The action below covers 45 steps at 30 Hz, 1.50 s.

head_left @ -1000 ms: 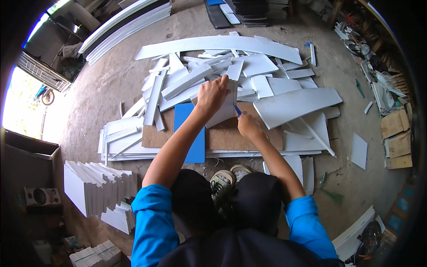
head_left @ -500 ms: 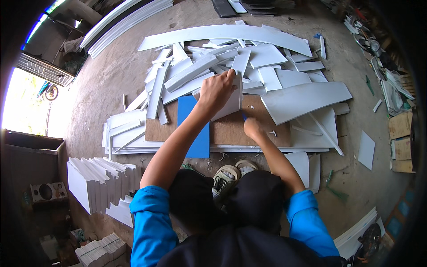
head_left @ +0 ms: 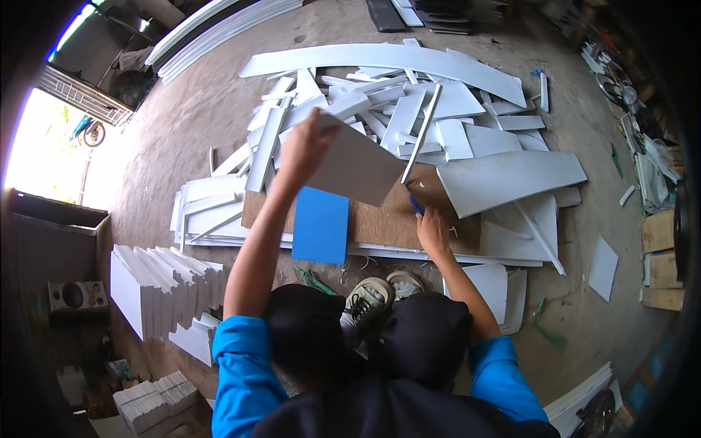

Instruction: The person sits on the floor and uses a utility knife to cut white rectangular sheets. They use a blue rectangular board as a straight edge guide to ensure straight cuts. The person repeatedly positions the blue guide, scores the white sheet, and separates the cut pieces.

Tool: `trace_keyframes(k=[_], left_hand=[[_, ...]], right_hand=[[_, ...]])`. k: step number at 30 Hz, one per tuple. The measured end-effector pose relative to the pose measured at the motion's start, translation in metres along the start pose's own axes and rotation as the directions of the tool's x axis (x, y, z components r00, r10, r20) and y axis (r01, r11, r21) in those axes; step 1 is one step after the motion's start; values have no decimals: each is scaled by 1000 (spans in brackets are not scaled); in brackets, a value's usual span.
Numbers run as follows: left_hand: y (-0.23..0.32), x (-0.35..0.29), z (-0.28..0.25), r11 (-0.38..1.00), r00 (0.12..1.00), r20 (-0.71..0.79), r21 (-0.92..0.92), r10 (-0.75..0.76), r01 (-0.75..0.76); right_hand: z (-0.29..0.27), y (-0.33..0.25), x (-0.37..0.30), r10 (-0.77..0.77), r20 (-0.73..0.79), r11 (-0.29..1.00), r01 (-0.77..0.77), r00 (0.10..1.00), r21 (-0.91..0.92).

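My left hand (head_left: 308, 146) grips the upper left edge of a flat, pale grey-white board (head_left: 365, 162), holding it tilted above the work surface. My right hand (head_left: 434, 232) is closed around a slim blue tool, seemingly a utility knife (head_left: 416, 204), its blade too small to make out. Just beyond the knife a narrow white strip (head_left: 423, 131) leans, apart from the board, its lower end by the brown wooden board (head_left: 380, 223). A blue rectangular panel (head_left: 321, 226) lies on the brown board's left part, jutting over its near edge.
A heap of white offcuts (head_left: 343, 102) spreads beyond the brown board, with a long curved piece (head_left: 380, 57) at its far side. A wide white piece (head_left: 511, 179) lies right. Stacked white panels (head_left: 157, 292) stand at left. My shoes (head_left: 367, 298) are close to the near edge.
My left hand has moved left, swinging the board from near upright to a broad tilt. A narrow strip now stands separate from it. My right hand has shifted slightly right and nearer me.
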<state>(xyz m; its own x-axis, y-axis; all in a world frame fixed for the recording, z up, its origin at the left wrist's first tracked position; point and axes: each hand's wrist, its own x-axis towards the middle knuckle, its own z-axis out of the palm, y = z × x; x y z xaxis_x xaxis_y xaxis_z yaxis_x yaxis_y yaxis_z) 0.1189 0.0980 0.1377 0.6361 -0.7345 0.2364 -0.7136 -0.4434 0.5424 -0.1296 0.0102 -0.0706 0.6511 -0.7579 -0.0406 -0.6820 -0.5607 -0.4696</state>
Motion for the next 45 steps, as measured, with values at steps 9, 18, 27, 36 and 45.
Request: trace_keyframes(k=[9,18,27,36,45], left_hand=[[-84,-99,-85,288,789,114,-891,-604,350],[-86,-202,-162,111,870,122,-974,-478,198],[-93,-267,-186,289,916,-181,-954,-359,-76],[-101,-433,-210,743,290,-749,-651,-596,-155],[-161,-595,-142,527,-146,-531,-847,-835,63]], right_hand=[[4,-33,50,-260,-247,853,342,933,393],[-100,-217,32,-728,409,379,-175,551,909],[-107,-334,-37,-809,439,458,-49,392,888],[-71,-469,-172,-968,249,245,131,-19,961],[123,-506,-292,-682,684,546,441,-260,712]])
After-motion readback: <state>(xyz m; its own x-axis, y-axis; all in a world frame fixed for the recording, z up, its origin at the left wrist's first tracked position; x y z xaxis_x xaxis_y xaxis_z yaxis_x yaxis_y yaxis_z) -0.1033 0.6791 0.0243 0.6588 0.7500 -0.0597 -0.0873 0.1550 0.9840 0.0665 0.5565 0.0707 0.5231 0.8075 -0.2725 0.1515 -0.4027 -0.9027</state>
